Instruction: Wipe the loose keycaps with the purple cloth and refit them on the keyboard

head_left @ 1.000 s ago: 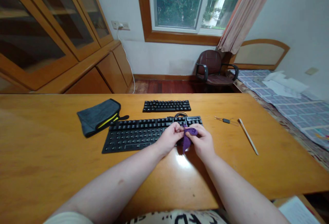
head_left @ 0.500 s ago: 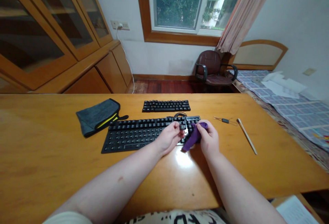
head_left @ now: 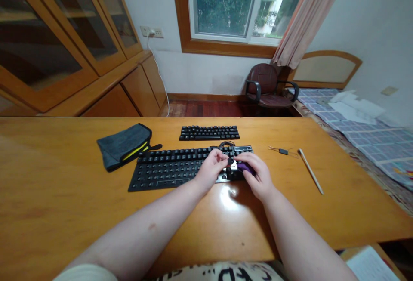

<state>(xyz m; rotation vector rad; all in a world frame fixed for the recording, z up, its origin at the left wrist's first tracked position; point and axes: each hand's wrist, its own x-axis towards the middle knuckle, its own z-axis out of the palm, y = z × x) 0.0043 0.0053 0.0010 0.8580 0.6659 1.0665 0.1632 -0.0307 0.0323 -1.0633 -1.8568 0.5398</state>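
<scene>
My left hand (head_left: pixel 211 170) pinches a small black keycap (head_left: pixel 230 162) over the right part of a black keyboard (head_left: pixel 171 169). Most of that keyboard's main area shows bare switches without caps. My right hand (head_left: pixel 258 173) is closed around a bunched purple cloth (head_left: pixel 245 168), its fingertips close to the keycap. Whether those fingertips touch the keycap, I cannot tell. Both hands cover part of the keyboard's right side, where a pale patch of plate shows between them.
Behind the keyboard lies a block of black keycaps (head_left: pixel 209 133) in rows. A folded grey cloth (head_left: pixel 124 145) with yellow lining lies at the left. To the right are a wire keycap puller (head_left: pixel 283 152) and a slim white stick (head_left: pixel 310 171), probably a brush.
My right hand has moved left to meet the left hand at the keycap. The purple cloth, which hung down before, is now bunched under my right fingers.
</scene>
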